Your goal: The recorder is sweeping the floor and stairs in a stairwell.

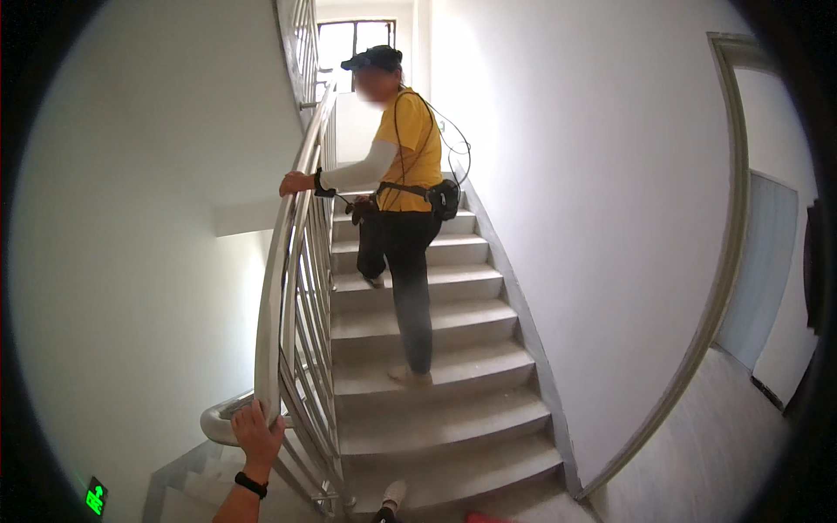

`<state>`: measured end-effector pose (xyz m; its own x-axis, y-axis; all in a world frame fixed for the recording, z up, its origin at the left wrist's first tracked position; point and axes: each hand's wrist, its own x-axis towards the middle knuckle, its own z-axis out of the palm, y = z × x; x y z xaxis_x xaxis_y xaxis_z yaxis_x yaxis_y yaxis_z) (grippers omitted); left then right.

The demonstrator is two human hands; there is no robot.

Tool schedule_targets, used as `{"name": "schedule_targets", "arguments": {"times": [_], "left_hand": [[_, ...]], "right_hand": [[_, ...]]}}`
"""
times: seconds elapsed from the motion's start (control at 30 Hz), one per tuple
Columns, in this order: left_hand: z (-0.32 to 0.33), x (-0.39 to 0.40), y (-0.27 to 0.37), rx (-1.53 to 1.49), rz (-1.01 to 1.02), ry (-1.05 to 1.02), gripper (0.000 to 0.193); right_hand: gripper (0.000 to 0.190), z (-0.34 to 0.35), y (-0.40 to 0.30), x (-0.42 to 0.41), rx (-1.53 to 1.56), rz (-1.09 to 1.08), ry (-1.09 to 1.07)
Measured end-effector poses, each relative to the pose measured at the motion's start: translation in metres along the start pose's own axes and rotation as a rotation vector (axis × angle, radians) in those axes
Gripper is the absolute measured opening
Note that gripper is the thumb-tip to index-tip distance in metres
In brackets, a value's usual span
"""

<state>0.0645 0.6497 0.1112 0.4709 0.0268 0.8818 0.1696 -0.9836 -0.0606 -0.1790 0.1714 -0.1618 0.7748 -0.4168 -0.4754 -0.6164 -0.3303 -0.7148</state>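
My left hand rests on the lower end of the metal handrail, fingers laid over the rail; a black band is round the wrist. My right hand is out of view. Before me a concrete staircase rises, and one light shoe shows at its foot. Higher up stands another person in a yellow shirt and dark trousers, one foot on a higher step, a hand on the same handrail. That person wears a dark cap, a waist pouch and loose cables.
Metal balusters line the stairs' left side, with a descending flight beyond them. A white wall bounds the right. At far right is a doorway frame. A green lit exit sign is low on the left wall. A window is above.
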Motion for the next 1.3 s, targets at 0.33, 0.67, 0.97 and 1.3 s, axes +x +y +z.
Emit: {"name": "schedule_targets", "arguments": {"times": [0.33, 0.67, 0.97, 1.3], "left_hand": [[0.016, -0.003, -0.009, 0.022, -0.062, -0.007, 0.050], [0.014, -0.006, -0.002, 0.061, -0.090, -0.099, 0.052], [0.021, -0.002, -0.002, 0.126, 0.060, 0.030, 0.047], [0.026, -0.003, -0.009, 0.130, 0.006, -0.021, 0.045]], "right_hand": [[0.025, 0.055, 0.090, 0.035, 1.072, 0.166, -0.312], [0.029, 0.069, 0.134, 0.055, 1.972, 0.456, -0.436], [0.006, 0.050, 0.055, 0.017, 2.035, 0.482, -0.403], [0.008, 0.054, 0.064, 0.008, 2.084, 0.491, -0.357]]}}
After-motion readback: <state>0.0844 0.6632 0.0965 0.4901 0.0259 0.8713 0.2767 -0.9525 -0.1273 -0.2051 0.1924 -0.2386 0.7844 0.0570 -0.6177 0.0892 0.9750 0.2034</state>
